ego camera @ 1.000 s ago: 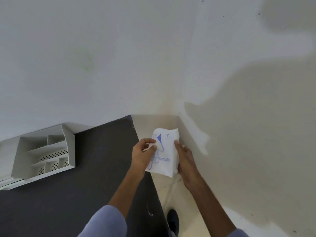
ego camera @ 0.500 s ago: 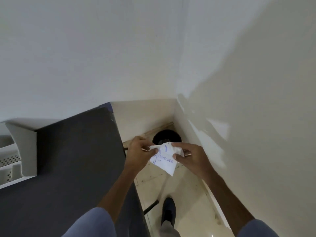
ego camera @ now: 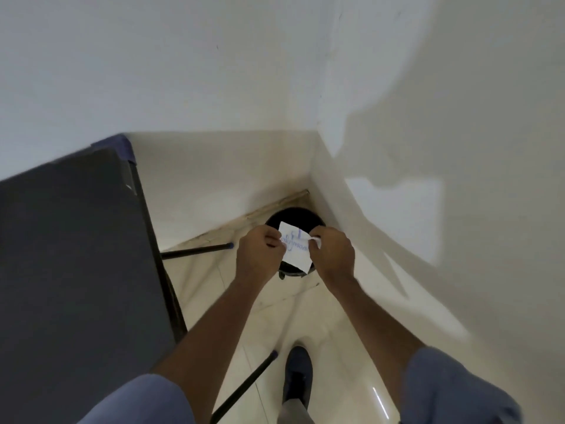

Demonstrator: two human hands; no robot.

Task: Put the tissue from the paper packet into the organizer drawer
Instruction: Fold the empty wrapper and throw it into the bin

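A white paper packet (ego camera: 294,248) with blue print is held between both hands, above a round black bin (ego camera: 293,216) on the floor in the room's corner. My left hand (ego camera: 259,255) pinches the packet's left edge. My right hand (ego camera: 332,254) grips its right edge, with a bit of white paper showing at the fingertips. The organizer drawer is out of view. I cannot tell whether tissue is inside the packet.
A dark table top (ego camera: 73,270) fills the left side, with black legs (ego camera: 195,251) reaching over the pale tiled floor. White walls meet in a corner behind the bin. My shoe (ego camera: 298,377) stands on the floor below my arms.
The view has swung right and down, away from the table; the white organizer has left the frame. Both hands have carried the packet off the table side to above the black bin.
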